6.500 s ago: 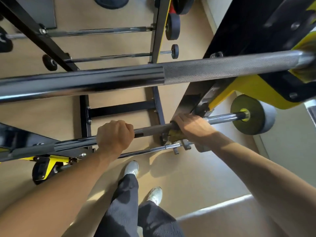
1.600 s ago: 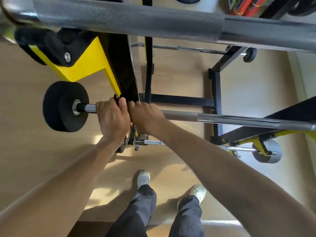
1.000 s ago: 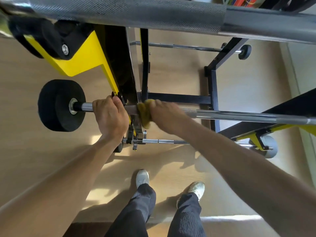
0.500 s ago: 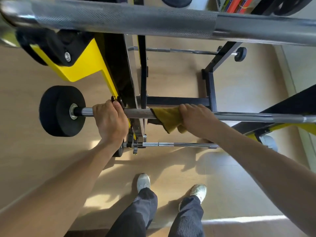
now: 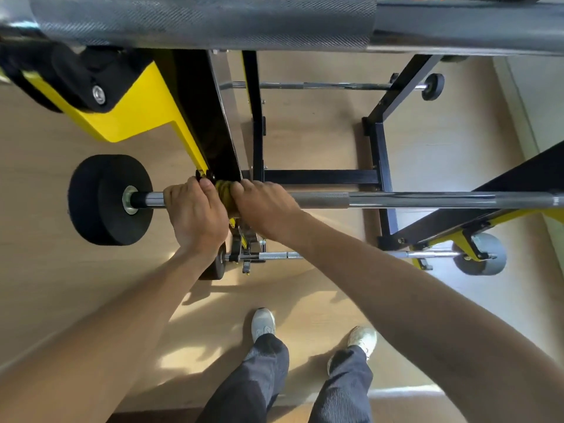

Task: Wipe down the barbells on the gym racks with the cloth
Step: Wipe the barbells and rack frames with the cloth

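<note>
Barbell (image 5: 396, 199), head view: lies level across rack (image 5: 378, 178), black plate (image 5: 106, 199) on left end. Left hand (image 5: 195, 215), grip closed round bare shaft beside plate, steadying. Right hand (image 5: 262, 209), grip closed on yellow cloth (image 5: 224, 195), now bunched tight against left hand; half a second back, cloth sat farther right along shaft. Return stroke complete, judged; knurled and smooth length rightward likely next.

Both bare arms are stretched forward and down, converging toward the middle. The left hand (image 5: 195, 215) is curled into a closed fist, knuckles up, thumb tucked toward the right. The right hand (image 5: 264, 206) is closed likewise, just beside the left, its fingers wrapped over and away.
</note>
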